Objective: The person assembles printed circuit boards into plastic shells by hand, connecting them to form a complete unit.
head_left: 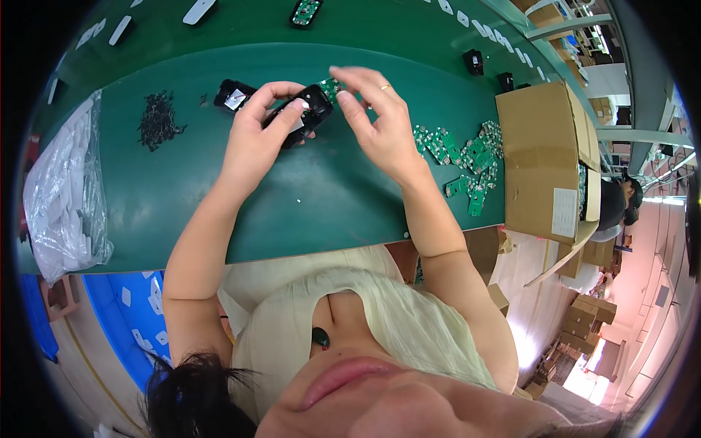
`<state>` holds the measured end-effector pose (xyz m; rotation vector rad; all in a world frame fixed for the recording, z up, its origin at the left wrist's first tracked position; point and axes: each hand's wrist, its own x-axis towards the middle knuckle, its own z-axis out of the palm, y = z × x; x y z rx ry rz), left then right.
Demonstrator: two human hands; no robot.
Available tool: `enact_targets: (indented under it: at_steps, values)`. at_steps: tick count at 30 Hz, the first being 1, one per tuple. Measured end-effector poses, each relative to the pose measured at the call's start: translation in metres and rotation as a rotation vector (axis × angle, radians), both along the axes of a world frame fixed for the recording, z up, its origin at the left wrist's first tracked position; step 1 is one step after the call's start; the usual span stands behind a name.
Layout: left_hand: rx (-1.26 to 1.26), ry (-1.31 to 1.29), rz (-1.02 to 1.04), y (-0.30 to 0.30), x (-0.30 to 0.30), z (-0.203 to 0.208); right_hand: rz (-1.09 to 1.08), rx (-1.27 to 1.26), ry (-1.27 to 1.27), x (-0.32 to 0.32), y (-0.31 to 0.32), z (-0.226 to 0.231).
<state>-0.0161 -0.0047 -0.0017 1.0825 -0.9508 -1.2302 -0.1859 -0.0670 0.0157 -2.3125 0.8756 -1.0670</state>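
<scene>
- Black casing point(314, 117) is up in L hand point(255, 133), over the bench point(328, 212), approx. mid-width & closer to far edge than near edge.
- Bench L edge: clear plastic bag point(100, 157) w/ white pcs point(62, 197) inside.
- Next, toward far L corner: heap of small black pcs point(157, 123).
- Then 2nd casing point(231, 93), black & partly whitish, on bench just beyond L hand.
- L hand: fingers clamped round the held casing, thumb over its open side; casing sits tilted.
- Green board point(331, 89) at that casing's far R end; can't tell if it's seated in it or just beside.
- R hand point(383, 128), w/ ring point(385, 87): thumb & forefinger apart, tips by that board; can't tell if they grip it.
- Bench R side: loose pile of green circuit boards point(478, 157), some overlapping.
- R edge, just past the pile: brown cardboard box point(537, 157).
</scene>
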Motion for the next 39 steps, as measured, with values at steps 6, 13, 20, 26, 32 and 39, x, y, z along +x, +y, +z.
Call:
enact_targets:
  at_steps: [6,13,20,26,32,39]
  values:
    - [-0.067,-0.053,0.046,0.000,-0.004,-0.011,-0.073,0.608,-0.049,-0.006,-0.005,-0.006]
    - [-0.149,-0.313,0.332,-0.008,0.001,-0.018,0.101,0.831,-0.645,-0.005,0.013,0.015]
    - [-0.314,-0.426,0.376,-0.005,-0.003,-0.015,0.206,0.926,-0.675,0.013,0.032,0.014]
    - [-0.295,-0.374,0.358,-0.004,-0.004,-0.012,0.200,0.959,-0.694,0.018,0.029,0.007]
    - [-0.306,-0.380,0.359,-0.004,-0.003,-0.014,0.187,0.953,-0.688,0.020,0.026,0.001]
    - [-0.224,0.051,0.161,0.000,-0.006,-0.009,0.112,0.966,-0.644,0.019,0.020,-0.007]
